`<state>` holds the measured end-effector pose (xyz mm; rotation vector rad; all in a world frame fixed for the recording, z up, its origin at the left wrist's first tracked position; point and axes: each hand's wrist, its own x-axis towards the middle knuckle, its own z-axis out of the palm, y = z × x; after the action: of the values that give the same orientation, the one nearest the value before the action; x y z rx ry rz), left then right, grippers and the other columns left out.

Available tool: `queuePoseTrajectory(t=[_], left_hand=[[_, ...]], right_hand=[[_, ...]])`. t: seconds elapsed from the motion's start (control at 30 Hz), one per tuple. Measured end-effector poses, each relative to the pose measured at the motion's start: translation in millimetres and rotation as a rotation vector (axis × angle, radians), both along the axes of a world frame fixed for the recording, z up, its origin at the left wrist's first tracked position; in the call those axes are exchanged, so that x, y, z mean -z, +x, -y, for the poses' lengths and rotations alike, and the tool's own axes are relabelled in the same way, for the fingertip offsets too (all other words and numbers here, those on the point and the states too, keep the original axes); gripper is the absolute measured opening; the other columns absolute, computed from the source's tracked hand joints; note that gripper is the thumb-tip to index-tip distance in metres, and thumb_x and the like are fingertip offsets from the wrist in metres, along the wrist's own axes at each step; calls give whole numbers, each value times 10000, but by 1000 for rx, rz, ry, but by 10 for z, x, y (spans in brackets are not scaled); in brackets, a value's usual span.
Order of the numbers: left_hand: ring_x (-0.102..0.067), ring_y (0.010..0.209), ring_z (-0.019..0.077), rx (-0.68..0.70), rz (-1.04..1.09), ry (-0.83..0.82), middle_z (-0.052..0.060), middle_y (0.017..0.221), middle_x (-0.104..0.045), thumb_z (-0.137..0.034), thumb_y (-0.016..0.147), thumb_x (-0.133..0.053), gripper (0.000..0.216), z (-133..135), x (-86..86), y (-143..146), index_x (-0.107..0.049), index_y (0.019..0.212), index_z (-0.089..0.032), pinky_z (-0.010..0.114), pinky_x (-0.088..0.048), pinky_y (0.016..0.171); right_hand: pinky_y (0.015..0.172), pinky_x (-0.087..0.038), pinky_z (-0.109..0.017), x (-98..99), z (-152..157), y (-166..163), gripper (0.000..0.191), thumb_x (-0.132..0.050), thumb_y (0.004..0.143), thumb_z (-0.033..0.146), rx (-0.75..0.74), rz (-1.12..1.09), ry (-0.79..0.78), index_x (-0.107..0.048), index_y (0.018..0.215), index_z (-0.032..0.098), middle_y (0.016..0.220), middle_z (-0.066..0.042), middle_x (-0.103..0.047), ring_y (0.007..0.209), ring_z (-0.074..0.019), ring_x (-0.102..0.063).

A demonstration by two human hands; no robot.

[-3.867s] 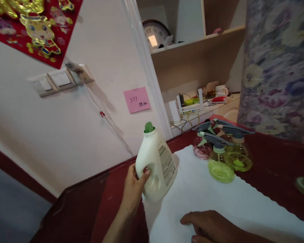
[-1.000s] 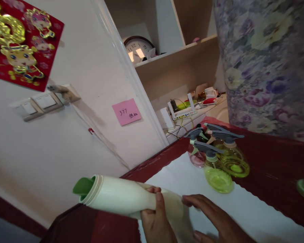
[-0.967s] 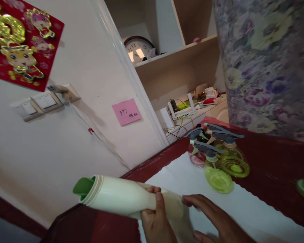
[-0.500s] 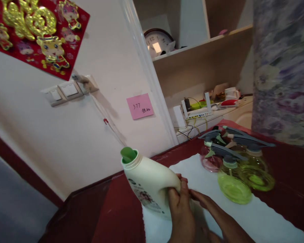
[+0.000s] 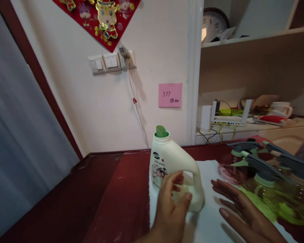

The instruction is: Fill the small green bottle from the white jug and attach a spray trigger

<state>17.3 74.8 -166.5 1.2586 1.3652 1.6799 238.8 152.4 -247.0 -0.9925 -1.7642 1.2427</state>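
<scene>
A pale detergent jug [image 5: 176,152] with a green pouring spout stands upright on the white sheet [image 5: 207,221], its cap off. My left hand [image 5: 171,202] is in front of the jug's handle, fingers curved and apart, holding nothing; whether a fingertip touches the jug I cannot tell. To the right of the jug, my right hand [image 5: 243,209] hovers with fingers spread and nothing in it. Just beyond that hand stand several spray bottles, among them a pink one [image 5: 231,168] and a yellow-green one [image 5: 260,192], with dark grey trigger heads.
The dark red table [image 5: 111,202] meets a white wall with switches [image 5: 111,62], a plugged-in cable [image 5: 138,113] and a pink note [image 5: 170,95]. On the right, shelves hold a clock [image 5: 215,25] and a white router [image 5: 229,120]. A grey-blue curtain [image 5: 27,135] hangs at left.
The tilted jug now stands upright on the sheet. Both hands have come off its handle, the right one moving away to the right. My view has levelled and turned left.
</scene>
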Motion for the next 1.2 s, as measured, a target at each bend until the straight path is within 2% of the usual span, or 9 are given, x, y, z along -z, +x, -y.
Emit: queuePoseTrajectory(t=[0.07,0.17,0.3,0.4,0.47,0.6,0.83,1.07,1.2], left_hand=[[-629,1043,265,-158,6,91,104,1108,-662,-359,856,-724,374,35,-80,-251,-664,1196,-213,397,-484,955],[-619,1107,256,-241,53,137,95,1201,-648,-381,829,-779,482,-82,-184,-624,-600,1247,-222,387,-490,962],[-503,1366,323,38,16,124,171,1475,-552,-297,749,-866,722,-349,-154,-956,-536,1381,-179,445,-399,1122],[-577,1296,328,338,86,28,175,1422,-607,-277,704,-905,814,-493,-15,-1070,-509,1408,-174,453,-444,1083],[-654,1176,343,461,124,-45,185,1316,-673,-312,629,-954,847,-553,88,-1109,-541,1351,-149,470,-502,1003],[-677,1125,368,526,140,-83,195,1249,-701,-302,508,-1009,902,-596,216,-1147,-577,1282,-134,498,-526,966],[-639,1194,370,435,115,-30,175,1324,-665,-255,516,-1011,902,-502,177,-1079,-562,1293,-173,503,-494,1022],[-632,1216,399,310,95,-67,178,1311,-680,-301,496,-1015,917,-404,329,-983,-567,1285,-171,510,-510,1024],[-652,1200,390,355,96,-109,176,1298,-699,-380,568,-977,861,-369,304,-978,-542,1281,-172,507,-531,1001]], right_hand=[[1136,-489,-433,-101,-26,2,723,-588,941,625,15,60,15,-284,1543,365,1664,-65,-281,1426,-298,-466],[1181,-432,-460,-244,-41,-146,717,-563,954,629,7,96,55,-263,1549,363,1665,-53,-280,1470,-284,-400],[1210,-371,-490,-331,-69,-463,702,-570,959,602,-41,56,114,-289,1530,307,1634,-85,-336,1468,-274,-392],[1167,-412,-455,-301,-106,-617,676,-545,974,587,-89,49,91,-320,1511,244,1581,-123,-419,1407,-275,-464],[1102,-460,-430,-253,-127,-658,663,-516,982,606,-101,62,60,-337,1497,229,1567,-132,-441,1369,-286,-500],[1055,-466,-394,-180,-156,-656,640,-501,989,620,-88,40,57,-360,1487,242,1565,-114,-452,1345,-288,-505],[1043,-470,-378,-266,-248,-588,560,-534,990,578,-82,-2,137,-454,1420,227,1506,-111,-513,1296,-281,-527],[1095,-435,-392,-160,-302,-597,550,-526,1010,526,-145,-77,73,-418,1449,214,1513,-123,-505,1320,-272,-524],[1076,-472,-408,-197,-263,-624,540,-527,1006,503,-162,-103,76,-450,1435,184,1481,-143,-542,1298,-269,-564]])
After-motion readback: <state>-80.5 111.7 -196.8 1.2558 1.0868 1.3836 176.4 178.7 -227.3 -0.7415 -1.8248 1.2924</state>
